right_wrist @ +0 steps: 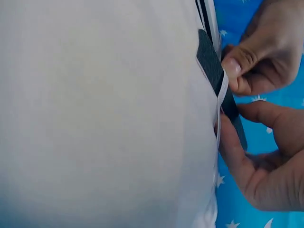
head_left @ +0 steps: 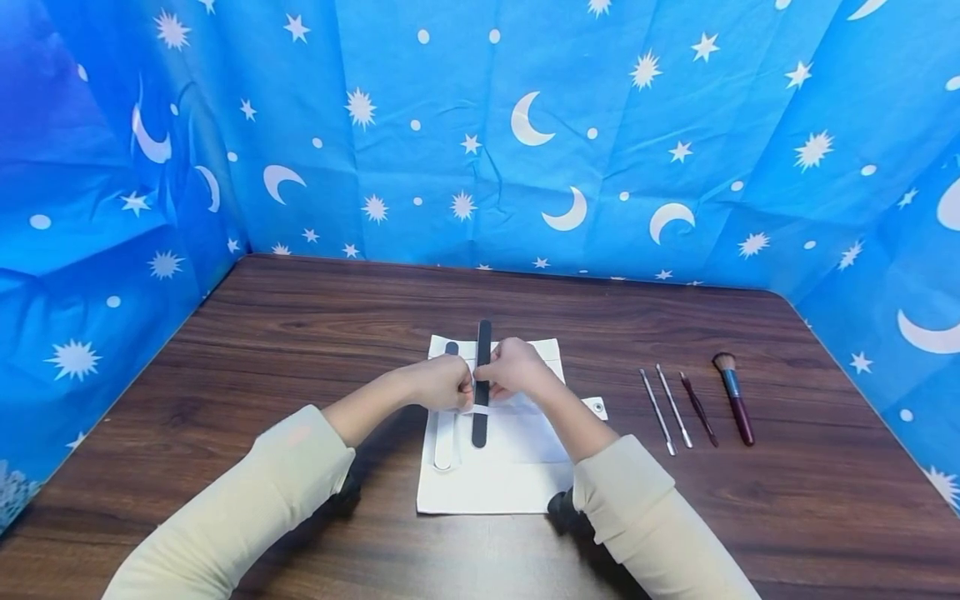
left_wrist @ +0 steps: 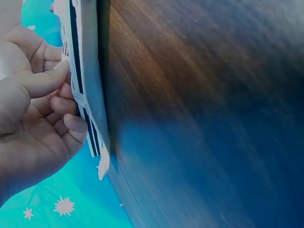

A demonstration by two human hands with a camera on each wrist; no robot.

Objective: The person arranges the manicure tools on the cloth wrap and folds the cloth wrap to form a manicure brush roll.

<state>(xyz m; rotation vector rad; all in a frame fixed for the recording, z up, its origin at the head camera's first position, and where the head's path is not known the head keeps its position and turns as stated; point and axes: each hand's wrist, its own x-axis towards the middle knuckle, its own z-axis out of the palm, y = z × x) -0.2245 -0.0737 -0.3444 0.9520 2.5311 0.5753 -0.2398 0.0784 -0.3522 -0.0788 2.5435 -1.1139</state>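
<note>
A white fabric roll-up case lies unfolded on the table. My right hand holds a black nail file between thumb and fingers. In the right wrist view the file passes under a white elastic band. My left hand pinches that band beside the file, as the right wrist view shows. A second nail file, pale with a dark upper end, lies on the case's left side under my left hand. In the left wrist view, its striped edge runs beneath elastic.
Right of the case lie two slim metal tools, a dark red slim tool and a brush with a dark red handle. A snap tab sticks out from the case. Blue patterned cloth hangs around the wooden table.
</note>
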